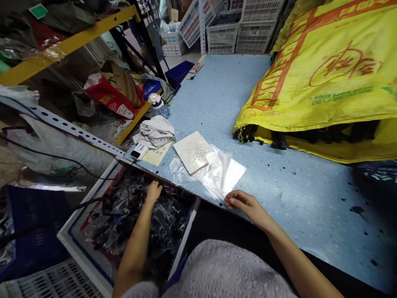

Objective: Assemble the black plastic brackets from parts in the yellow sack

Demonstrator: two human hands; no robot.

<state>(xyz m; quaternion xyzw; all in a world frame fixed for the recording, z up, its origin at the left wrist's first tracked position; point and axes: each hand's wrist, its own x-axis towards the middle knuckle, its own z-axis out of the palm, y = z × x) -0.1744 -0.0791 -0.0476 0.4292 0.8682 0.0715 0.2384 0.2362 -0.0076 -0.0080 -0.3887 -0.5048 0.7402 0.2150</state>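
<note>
The person's left hand [154,191] reaches over black items in clear plastic [167,213] that fill a white-edged bin [83,259]; its fingers bend down, and whether they grip anything cannot be told. The right hand [245,203] is at the near edge of a speckled blue tabletop [279,178], thumb and fingers drawn close together by the corner of some fanned clear plastic bags [218,167]; whether they pinch it is unclear. The bags lie just ahead and left of this hand, overlapping a pale square slab [192,151]. Beyond the left hand are a small white device [140,150] and a crumpled grey cloth [157,130]. Ahead and right of the right hand lies a large yellow sack [338,95], dark things showing at its opening.
</note>
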